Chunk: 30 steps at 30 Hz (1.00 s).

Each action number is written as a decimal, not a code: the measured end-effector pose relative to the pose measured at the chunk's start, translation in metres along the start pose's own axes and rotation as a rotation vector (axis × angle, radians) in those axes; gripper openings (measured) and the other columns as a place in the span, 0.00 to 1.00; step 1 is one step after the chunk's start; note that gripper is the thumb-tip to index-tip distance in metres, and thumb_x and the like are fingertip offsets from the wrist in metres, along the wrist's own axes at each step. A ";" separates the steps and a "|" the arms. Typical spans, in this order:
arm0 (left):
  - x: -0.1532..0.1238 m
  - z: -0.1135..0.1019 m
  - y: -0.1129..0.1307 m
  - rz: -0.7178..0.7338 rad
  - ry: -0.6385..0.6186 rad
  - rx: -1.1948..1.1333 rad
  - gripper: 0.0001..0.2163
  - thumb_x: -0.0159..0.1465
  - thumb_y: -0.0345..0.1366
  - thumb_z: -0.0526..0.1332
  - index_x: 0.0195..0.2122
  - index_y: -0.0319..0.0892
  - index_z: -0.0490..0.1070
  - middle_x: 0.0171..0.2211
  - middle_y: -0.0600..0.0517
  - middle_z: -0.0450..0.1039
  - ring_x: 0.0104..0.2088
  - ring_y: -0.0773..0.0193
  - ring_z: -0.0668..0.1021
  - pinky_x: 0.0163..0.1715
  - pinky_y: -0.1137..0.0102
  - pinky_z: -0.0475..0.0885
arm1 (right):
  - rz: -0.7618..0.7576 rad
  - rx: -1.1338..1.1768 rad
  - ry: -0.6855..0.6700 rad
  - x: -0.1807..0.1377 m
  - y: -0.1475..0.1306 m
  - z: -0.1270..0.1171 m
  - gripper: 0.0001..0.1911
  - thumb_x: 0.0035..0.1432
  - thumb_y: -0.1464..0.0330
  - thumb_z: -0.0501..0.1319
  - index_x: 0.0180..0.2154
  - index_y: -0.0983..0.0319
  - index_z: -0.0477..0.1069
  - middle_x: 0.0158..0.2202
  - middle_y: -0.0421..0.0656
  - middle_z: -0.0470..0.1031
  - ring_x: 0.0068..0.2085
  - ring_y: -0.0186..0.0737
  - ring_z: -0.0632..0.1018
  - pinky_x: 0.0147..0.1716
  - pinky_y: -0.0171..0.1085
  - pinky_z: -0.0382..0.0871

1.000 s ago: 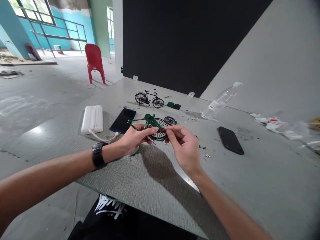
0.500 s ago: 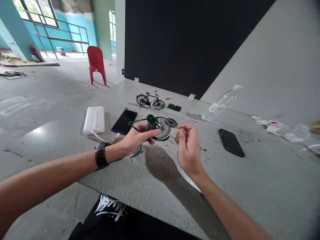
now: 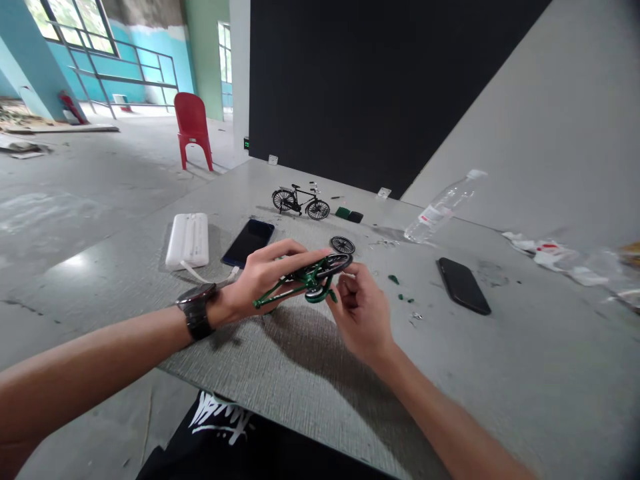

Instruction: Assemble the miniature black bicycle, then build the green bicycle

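My left hand (image 3: 273,270) grips a green model bicycle (image 3: 315,283), a partly built frame turned on its side with one black spoked wheel (image 3: 336,265) on it. My right hand (image 3: 364,307) has its fingers curled shut right beside that wheel, thumb near the frame's green end. Whatever those fingertips pinch, if anything, is hidden. Just beyond the hands a loose spoked wheel (image 3: 343,245) lies flat on the table. Small green parts (image 3: 393,279) and tiny silver pieces (image 3: 417,316) are scattered to the right of my right hand.
On the grey table (image 3: 310,387) stand a finished black model bicycle (image 3: 301,201) and a tilted plastic bottle (image 3: 440,210). A white power bank (image 3: 188,240) is cabled to a dark phone (image 3: 249,242). Another phone (image 3: 463,285) lies at right, with crumpled plastic (image 3: 560,260) beyond it.
My left hand has turned the green bicycle over, so its wheel now appears nearly edge-on. My right hand has moved left and come right up to it.
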State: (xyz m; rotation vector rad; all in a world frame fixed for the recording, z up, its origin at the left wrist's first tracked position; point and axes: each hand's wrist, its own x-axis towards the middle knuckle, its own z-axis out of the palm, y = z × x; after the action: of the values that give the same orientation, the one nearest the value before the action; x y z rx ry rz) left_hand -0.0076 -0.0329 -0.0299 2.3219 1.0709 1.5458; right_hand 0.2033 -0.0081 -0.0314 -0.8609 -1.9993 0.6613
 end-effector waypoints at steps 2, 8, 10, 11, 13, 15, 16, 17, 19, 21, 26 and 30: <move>0.001 -0.001 0.002 -0.001 0.001 0.011 0.19 0.70 0.36 0.64 0.61 0.52 0.74 0.46 0.47 0.79 0.44 0.61 0.81 0.47 0.67 0.76 | 0.044 0.027 0.016 0.000 0.002 0.002 0.11 0.68 0.60 0.60 0.47 0.57 0.63 0.21 0.28 0.53 0.19 0.31 0.58 0.20 0.33 0.53; 0.003 -0.004 0.007 0.021 -0.013 -0.002 0.19 0.69 0.35 0.64 0.62 0.49 0.74 0.47 0.46 0.79 0.45 0.61 0.81 0.47 0.67 0.76 | 0.088 0.056 -0.013 0.001 0.006 0.006 0.12 0.68 0.58 0.59 0.47 0.58 0.65 0.21 0.28 0.52 0.20 0.31 0.58 0.20 0.33 0.53; 0.002 -0.003 0.006 0.004 -0.015 -0.009 0.19 0.70 0.35 0.64 0.62 0.49 0.74 0.47 0.46 0.79 0.45 0.61 0.81 0.46 0.67 0.76 | 0.080 0.053 -0.016 0.001 0.006 0.007 0.11 0.68 0.58 0.59 0.46 0.58 0.66 0.21 0.29 0.53 0.20 0.31 0.59 0.20 0.33 0.53; 0.001 -0.002 0.006 -0.005 -0.005 -0.012 0.19 0.69 0.36 0.64 0.62 0.49 0.74 0.46 0.46 0.79 0.44 0.61 0.80 0.46 0.67 0.76 | 0.077 0.053 -0.012 0.001 0.005 0.007 0.11 0.68 0.58 0.59 0.46 0.58 0.66 0.21 0.29 0.54 0.20 0.31 0.59 0.20 0.33 0.53; 0.001 0.003 0.004 -0.031 0.018 -0.028 0.19 0.69 0.36 0.64 0.61 0.47 0.75 0.45 0.46 0.79 0.42 0.61 0.80 0.44 0.67 0.75 | 0.079 0.062 -0.003 0.000 0.003 0.008 0.11 0.69 0.58 0.59 0.45 0.58 0.67 0.21 0.30 0.55 0.20 0.31 0.58 0.20 0.34 0.52; 0.002 0.009 0.002 -0.097 0.048 -0.063 0.15 0.68 0.38 0.66 0.56 0.45 0.78 0.42 0.47 0.79 0.39 0.62 0.80 0.41 0.68 0.75 | 0.094 0.083 0.001 -0.001 0.001 0.010 0.11 0.70 0.58 0.58 0.44 0.58 0.68 0.21 0.30 0.54 0.20 0.31 0.57 0.19 0.34 0.51; 0.003 0.012 0.002 -0.160 0.063 -0.092 0.12 0.68 0.39 0.66 0.51 0.44 0.81 0.40 0.47 0.79 0.37 0.63 0.79 0.40 0.68 0.75 | 0.099 0.096 0.005 -0.001 0.000 0.010 0.11 0.70 0.57 0.58 0.44 0.58 0.69 0.21 0.30 0.53 0.20 0.31 0.56 0.19 0.34 0.51; 0.004 0.015 0.002 -0.219 0.097 -0.134 0.10 0.67 0.41 0.66 0.44 0.42 0.82 0.37 0.47 0.79 0.36 0.63 0.79 0.38 0.68 0.75 | 0.099 0.106 0.012 -0.001 -0.001 0.010 0.11 0.70 0.57 0.59 0.44 0.58 0.70 0.21 0.30 0.52 0.20 0.31 0.56 0.19 0.34 0.50; 0.006 0.021 0.002 -0.364 0.124 -0.268 0.10 0.66 0.43 0.67 0.37 0.41 0.81 0.35 0.47 0.80 0.36 0.62 0.80 0.38 0.68 0.75 | 0.082 0.109 0.034 -0.001 -0.004 0.010 0.11 0.69 0.58 0.61 0.42 0.58 0.71 0.21 0.30 0.51 0.21 0.31 0.55 0.20 0.35 0.50; 0.009 0.025 0.004 -0.472 0.121 -0.421 0.10 0.63 0.43 0.69 0.36 0.41 0.80 0.36 0.48 0.82 0.37 0.61 0.81 0.38 0.68 0.76 | 0.065 0.087 0.054 -0.001 -0.006 0.010 0.10 0.69 0.58 0.62 0.41 0.58 0.72 0.21 0.30 0.50 0.21 0.31 0.55 0.20 0.35 0.49; 0.015 0.027 0.011 -0.622 0.152 -0.646 0.08 0.59 0.38 0.71 0.31 0.40 0.78 0.29 0.52 0.79 0.30 0.66 0.77 0.32 0.71 0.73 | 0.077 0.062 0.060 -0.001 -0.008 0.008 0.10 0.68 0.58 0.63 0.41 0.58 0.72 0.21 0.30 0.50 0.21 0.31 0.55 0.20 0.36 0.49; 0.015 0.027 0.006 -0.669 0.085 -0.775 0.11 0.60 0.41 0.71 0.28 0.39 0.77 0.25 0.54 0.74 0.26 0.69 0.74 0.29 0.71 0.71 | 0.085 0.013 0.089 0.001 -0.005 0.005 0.13 0.66 0.57 0.65 0.44 0.58 0.70 0.20 0.29 0.50 0.20 0.32 0.55 0.20 0.36 0.49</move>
State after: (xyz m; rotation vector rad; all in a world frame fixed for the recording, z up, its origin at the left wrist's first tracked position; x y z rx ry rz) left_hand 0.0210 -0.0206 -0.0280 1.2335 0.8954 1.4214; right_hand 0.1969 -0.0112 -0.0300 -0.9561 -1.8853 0.6718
